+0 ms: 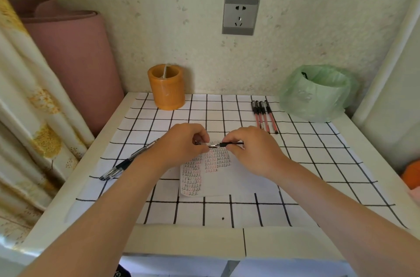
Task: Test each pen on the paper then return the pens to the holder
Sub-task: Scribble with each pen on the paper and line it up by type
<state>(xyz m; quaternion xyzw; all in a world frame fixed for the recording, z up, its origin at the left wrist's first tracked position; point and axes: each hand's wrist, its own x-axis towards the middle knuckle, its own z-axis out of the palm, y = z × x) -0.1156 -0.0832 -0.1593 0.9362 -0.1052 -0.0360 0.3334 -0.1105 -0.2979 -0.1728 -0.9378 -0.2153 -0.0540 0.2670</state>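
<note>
At least two dark pens (127, 161) lie at the bench's (284, 240) left edge. One orange holder (167, 87) stands at the far left. Over one paper (227, 181), the left hand (181, 147) and right hand (252, 151), fingers curled, each pinch an end of one pen (223, 144). Four red pens (263, 115) lie side by side at the far right.
</note>
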